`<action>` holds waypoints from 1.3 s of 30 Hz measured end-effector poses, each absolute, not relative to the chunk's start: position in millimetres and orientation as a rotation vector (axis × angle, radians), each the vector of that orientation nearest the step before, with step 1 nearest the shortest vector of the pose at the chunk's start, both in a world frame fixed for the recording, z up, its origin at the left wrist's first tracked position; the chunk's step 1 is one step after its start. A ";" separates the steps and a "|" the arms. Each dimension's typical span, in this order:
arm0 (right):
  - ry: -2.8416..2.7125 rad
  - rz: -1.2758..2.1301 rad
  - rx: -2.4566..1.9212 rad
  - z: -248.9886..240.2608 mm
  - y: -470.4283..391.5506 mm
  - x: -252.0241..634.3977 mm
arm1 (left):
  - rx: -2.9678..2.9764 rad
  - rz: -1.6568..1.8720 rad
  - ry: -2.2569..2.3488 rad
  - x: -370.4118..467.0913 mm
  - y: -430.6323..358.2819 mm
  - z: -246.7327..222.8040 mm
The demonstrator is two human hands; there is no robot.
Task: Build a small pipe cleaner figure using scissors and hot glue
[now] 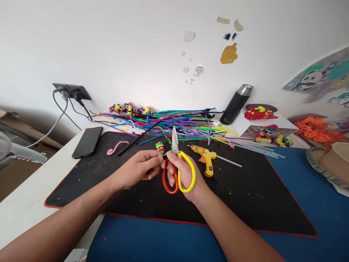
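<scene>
My right hand (pixel 188 173) is closed around a pair of scissors (pixel 193 178) with one red and one yellow handle loop. Their blades point up and away from me and look nearly together. Beside it, my left hand (pixel 145 165) pinches something small between thumb and forefinger, against the right thumb; the fingers mostly hide it. Just beyond the left fingertips is a small red figure (pixel 160 147) with eyes and a green top. Whether it is held or lies on the mat, I cannot tell.
A yellow glue gun (pixel 206 159) lies right of my hands on the black mat (pixel 245 203). Coloured pipe cleaners (pixel 163 122) pile up behind. A pink curled piece (pixel 114 147) and a phone (pixel 87 142) lie left. A black flask (pixel 236 104) stands at the back.
</scene>
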State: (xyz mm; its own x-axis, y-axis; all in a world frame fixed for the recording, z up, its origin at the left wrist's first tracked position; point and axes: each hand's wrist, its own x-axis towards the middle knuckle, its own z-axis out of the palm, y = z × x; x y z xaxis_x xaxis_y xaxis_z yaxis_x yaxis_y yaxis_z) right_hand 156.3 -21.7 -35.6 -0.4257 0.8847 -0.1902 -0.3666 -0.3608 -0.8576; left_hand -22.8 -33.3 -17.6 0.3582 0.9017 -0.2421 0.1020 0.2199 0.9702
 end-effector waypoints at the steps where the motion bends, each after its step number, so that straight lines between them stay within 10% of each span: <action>1: -0.959 1.904 -0.848 -36.3 -21.5 156.4 | 1.221 0.735 1.068 -22.9 -33.4 -17.3; 39: -1.103 1.757 -0.946 -35.1 -23.8 154.6 | 1.398 0.743 1.183 -22.0 -32.4 -16.0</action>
